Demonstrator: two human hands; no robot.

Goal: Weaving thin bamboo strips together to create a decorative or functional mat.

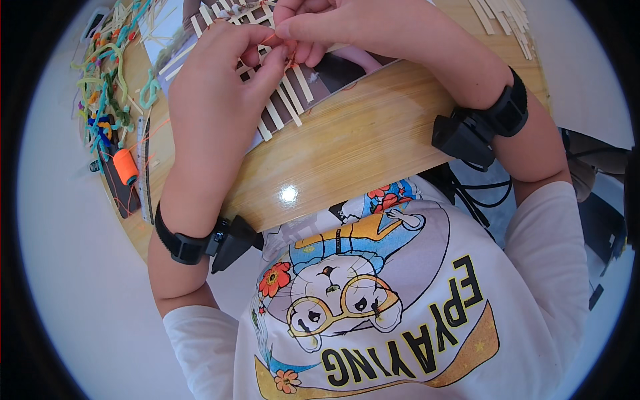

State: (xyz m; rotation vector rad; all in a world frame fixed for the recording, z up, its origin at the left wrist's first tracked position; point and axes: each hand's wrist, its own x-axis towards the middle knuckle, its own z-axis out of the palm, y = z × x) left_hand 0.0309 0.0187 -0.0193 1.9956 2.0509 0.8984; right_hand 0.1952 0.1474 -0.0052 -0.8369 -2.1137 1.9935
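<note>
A lattice of thin pale wooden sticks (289, 101) lies at the table's far side on a printed sheet (327, 79). Over it, my left hand (223, 77) is closed in a pinch, thumb and forefinger close together. Just to its right, my right hand (320, 30) is closed too, its fingertips almost meeting the left ones. A fine orange thread (269, 38) runs between the fingertips of both hands. More orange thread shows on the sticks below them. My fingers partly hide the lattice, and its far end is cut off by the picture's upper edge.
Left on the wooden table (347, 140) are a tangle of colourful yarn (107, 87), an orange thread spool (125, 167) and a ruler (143, 160). Loose wooden sticks (507, 23) lie at the far right. Black cables (483, 193) hang beyond the near edge.
</note>
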